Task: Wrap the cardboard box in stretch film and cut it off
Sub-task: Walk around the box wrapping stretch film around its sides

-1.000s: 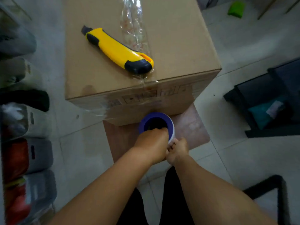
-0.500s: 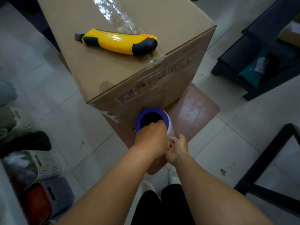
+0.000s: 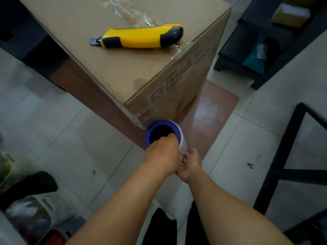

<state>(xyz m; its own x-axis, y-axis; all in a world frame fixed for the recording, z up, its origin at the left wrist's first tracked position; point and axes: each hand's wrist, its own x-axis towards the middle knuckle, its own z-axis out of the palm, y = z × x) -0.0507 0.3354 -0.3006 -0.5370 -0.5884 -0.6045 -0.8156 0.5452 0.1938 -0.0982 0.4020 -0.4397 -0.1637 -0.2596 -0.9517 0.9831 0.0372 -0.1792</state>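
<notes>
Holding film roll (image 3: 163, 133) beside box (image 3: 123, 68)

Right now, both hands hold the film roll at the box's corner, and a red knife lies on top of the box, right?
Not quite: the head view shows a yellow knife, not red. It lies on the box, and both the left hand and right hand hold the film roll at its corner.

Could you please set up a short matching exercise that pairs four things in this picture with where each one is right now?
Things:
1. knife
2. film roll
3. box
4. left hand

Places:
A. standing on a brown board
B. fingers hooked into the roll's top opening
C. lying on top of the box
D. held at the box's near corner

Pairs: 1-C, 2-D, 3-A, 4-B
</notes>
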